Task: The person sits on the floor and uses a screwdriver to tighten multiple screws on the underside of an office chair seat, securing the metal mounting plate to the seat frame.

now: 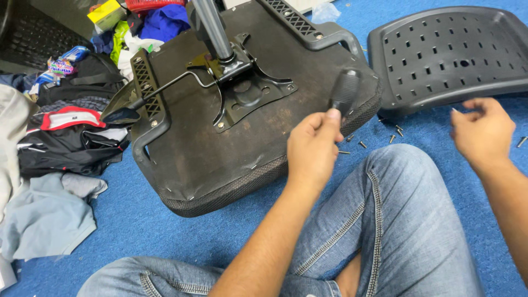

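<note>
An upside-down office chair seat [187,159] lies on the blue carpet, its metal mechanism plate [247,91] and gas-lift column [212,25] pointing up. My left hand [312,146] grips a screwdriver by its black handle [345,91] at the seat's right edge. My right hand [483,129] hovers over the carpet to the right, fingers pinched around what looks like a small screw. Loose screws [396,132] lie scattered on the carpet between my hands.
A black perforated plastic chair back [440,55] lies at the upper right. Clothes and bags [66,137] are heaped on the left. My jeans-clad legs [385,220] fill the foreground. Two armrests [146,110] are bolted to the seat.
</note>
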